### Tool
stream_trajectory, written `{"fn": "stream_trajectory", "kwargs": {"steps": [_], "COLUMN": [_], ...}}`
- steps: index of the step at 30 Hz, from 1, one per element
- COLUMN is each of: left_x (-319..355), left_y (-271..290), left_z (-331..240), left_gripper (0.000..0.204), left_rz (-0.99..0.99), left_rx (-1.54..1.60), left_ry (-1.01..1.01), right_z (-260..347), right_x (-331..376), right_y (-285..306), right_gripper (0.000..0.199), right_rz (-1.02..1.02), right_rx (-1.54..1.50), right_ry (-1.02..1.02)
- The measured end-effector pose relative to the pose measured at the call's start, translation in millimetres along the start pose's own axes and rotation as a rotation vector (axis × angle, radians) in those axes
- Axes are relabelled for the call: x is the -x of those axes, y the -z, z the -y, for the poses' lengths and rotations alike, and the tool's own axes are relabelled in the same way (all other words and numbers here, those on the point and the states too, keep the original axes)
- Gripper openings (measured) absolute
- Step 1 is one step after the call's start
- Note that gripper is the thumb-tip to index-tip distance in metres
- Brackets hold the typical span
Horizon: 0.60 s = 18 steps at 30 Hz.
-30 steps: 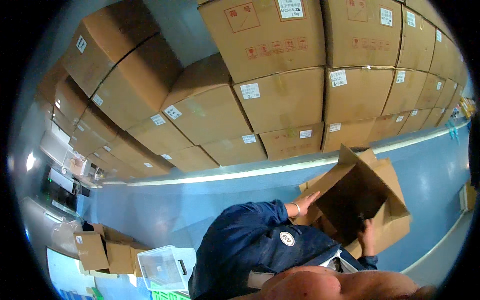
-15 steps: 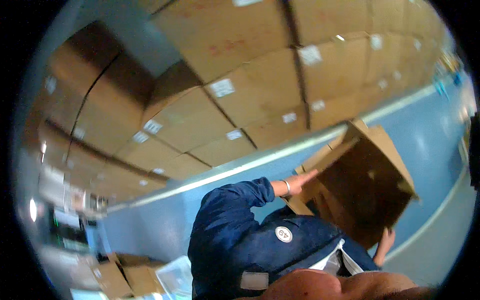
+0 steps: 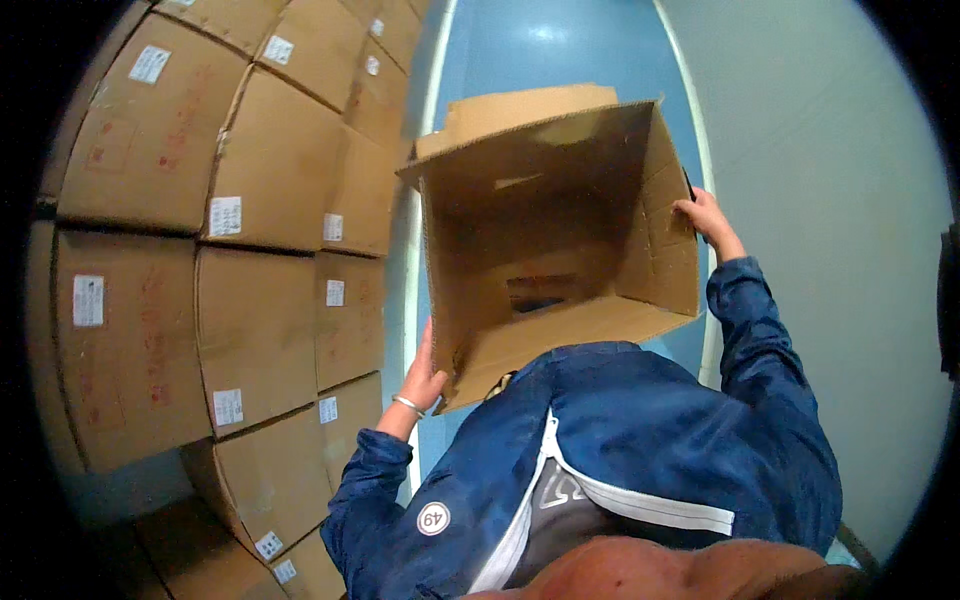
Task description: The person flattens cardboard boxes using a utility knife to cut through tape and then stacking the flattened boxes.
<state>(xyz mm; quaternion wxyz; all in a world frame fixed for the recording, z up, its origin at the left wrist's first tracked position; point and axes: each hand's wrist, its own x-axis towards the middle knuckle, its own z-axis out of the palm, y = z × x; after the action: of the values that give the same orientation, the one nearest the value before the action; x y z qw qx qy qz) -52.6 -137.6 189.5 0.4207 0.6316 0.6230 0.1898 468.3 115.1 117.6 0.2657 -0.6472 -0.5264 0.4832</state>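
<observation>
The open cardboard box [image 3: 560,240] is now held up in front of the person's chest, its open mouth turned toward the camera and its dark inside showing bare, with a hand slot cut in the far wall. A second ago it sat tilted low at about 4 o'clock, against a wall of cartons that filled the top of the view; since then the view has swung round, so the stacked cartons [image 3: 250,250] now stand at 9 o'clock and the blue floor [image 3: 560,50] runs off toward 12 o'clock. The left hand [image 3: 425,380], a bracelet at its wrist, is clamped on the box's lower left edge at 7 o'clock; the right hand [image 3: 705,215] grips the right wall at 2 o'clock. Both blue jacket sleeves [image 3: 760,330] reach up to it. By the look of it, the box has been lifted and carried round, away from the stack.
</observation>
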Motion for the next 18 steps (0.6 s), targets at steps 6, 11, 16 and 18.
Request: {"fn": "stream_trajectory", "kwargs": {"steps": [6,11,16,18], "left_x": [-10.1,20.9,1.7,-3.9], "left_y": [41.3,36.0,7.2,-0.9], "left_z": [-61.0,-87.7,-91.5,-93.2], "left_gripper": [0.088,0.088,0.086,0.085], "left_rz": [0.080,0.105,0.095,0.110], "left_rx": [-0.053,-0.253,-0.403,-0.451], "left_ry": [-0.052,-0.107,-0.165,-0.162], "right_z": [-8.0,-44.8,-102.5,-125.3], "right_x": [19.6,45.6,66.0,68.7], "right_y": [6.4,7.1,-20.1,-22.4], "right_gripper": [0.022,0.026,0.037,0.038], "right_rz": [-0.020,-0.189,-0.346,-0.400], "right_rx": [-0.247,-0.346,-0.472,-0.525], "right_ry": [-0.036,-0.112,-0.152,-0.177]}}
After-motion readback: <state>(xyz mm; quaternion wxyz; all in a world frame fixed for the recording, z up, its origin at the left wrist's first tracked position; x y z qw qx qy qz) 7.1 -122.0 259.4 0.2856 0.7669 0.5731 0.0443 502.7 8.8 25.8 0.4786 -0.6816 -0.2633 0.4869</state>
